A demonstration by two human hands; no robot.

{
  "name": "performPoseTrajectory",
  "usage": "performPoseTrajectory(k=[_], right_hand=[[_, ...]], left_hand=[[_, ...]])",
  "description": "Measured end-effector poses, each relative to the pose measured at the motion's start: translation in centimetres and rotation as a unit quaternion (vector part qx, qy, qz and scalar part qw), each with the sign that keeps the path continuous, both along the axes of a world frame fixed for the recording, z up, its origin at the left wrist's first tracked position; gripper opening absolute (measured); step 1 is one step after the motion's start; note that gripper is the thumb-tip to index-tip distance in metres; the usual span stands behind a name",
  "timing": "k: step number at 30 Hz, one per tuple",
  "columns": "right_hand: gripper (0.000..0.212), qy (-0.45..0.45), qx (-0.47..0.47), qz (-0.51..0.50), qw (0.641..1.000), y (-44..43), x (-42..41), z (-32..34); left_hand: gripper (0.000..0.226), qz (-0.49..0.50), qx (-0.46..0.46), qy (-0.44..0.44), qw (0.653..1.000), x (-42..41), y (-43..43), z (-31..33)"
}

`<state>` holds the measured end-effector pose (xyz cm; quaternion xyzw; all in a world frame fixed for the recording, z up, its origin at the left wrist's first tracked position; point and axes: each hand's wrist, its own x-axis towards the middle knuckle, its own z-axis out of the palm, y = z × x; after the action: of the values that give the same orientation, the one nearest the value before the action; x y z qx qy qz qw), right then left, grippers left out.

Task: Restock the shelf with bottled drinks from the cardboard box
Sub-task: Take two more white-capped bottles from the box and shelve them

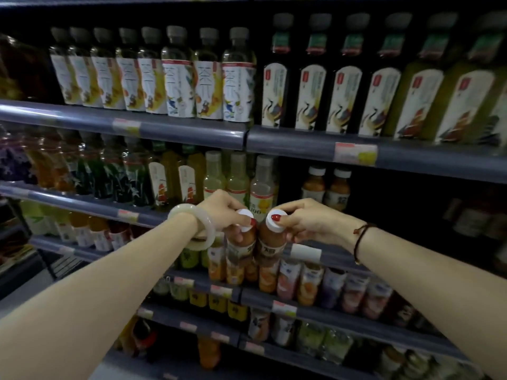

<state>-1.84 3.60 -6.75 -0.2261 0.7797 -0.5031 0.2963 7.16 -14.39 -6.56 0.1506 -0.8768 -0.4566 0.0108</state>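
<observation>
**Two bottles at the shelf's front edge, one in each of your hands**

Two grips, both at the caps. Your left hand (pixel 223 212) curls its fingers round the white cap of the left bottle (pixel 241 246), with the thumb pressed on the cap's near side. Your right hand (pixel 310 223) pinches the cap of the right bottle (pixel 270 242), with the thumb laid on top. Both bottles hold an orange-brown drink and hang roughly upright. They are side by side, their bodies apparently touching and their caps slightly apart.

You hold them in the air just before the front edge of the middle shelf (pixel 343 260), close to the seam where its left and right sections meet. A white price tag (pixel 306 253) sits on that edge beside the right bottle. Farther back on the same shelf, above your right hand, stand two matching bottles (pixel 325 186) with white caps.

A pale bangle (pixel 192 229) circles your left wrist and a dark cord bracelet (pixel 359 239) your right. Rows of other drinks fill the shelves above and below.
</observation>
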Motion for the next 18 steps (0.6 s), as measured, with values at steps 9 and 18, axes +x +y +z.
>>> performPoseTrajectory(k=[9,18], right_hand=[[0.015,0.029,-0.028,-0.068,0.997,7.3,-1.9,2.6],[0.021,0.048,-0.028,-0.129,0.990,11.4,-2.9,3.4]], left_hand=[[0.012,-0.069,0.032,0.034,0.997,-4.9,6.1,2.5],[0.020,-0.121,0.039,0.049,0.991,-7.6,9.9,3.4]])
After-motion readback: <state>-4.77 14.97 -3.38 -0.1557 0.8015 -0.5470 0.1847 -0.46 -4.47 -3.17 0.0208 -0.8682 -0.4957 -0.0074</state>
